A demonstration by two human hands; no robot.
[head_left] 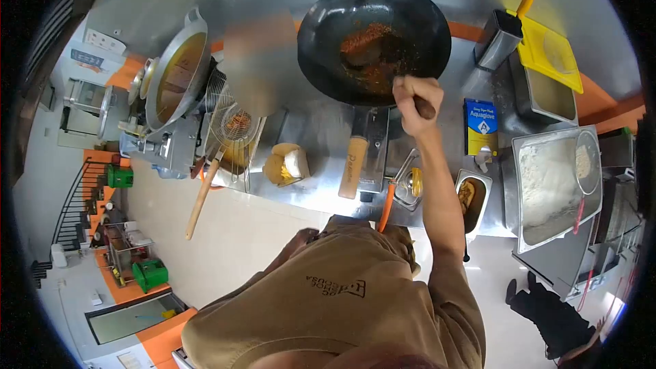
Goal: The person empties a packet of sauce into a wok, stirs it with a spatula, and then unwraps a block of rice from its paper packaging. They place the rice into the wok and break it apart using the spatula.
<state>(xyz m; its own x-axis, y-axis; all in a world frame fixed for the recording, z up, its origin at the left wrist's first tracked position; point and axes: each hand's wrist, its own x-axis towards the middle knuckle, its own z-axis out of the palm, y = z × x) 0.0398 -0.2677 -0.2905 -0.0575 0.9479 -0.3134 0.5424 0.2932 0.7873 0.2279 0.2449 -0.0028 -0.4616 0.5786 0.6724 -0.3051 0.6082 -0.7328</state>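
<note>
My right hand (418,104) is closed around a wooden handle (425,108) at the near right rim of a large black wok (321,72). Inside the wok lies a reddish-brown, crumbly food (365,39) with dark sauce around it. My left hand does not show; that arm is largely hidden beside my torso. Below the wok lies a cleaver-like tool with a marked wooden handle (352,167). A blue and yellow box (481,126) stands right of my right forearm.
On the left are a wide pan of oil (202,31), a wire strainer (236,123) and a paper food box (285,164). To the right sit a flour tray (521,229), a small steel pan (483,188) and a yellow lid (570,72). A person in dark clothes (553,318) is at lower right.
</note>
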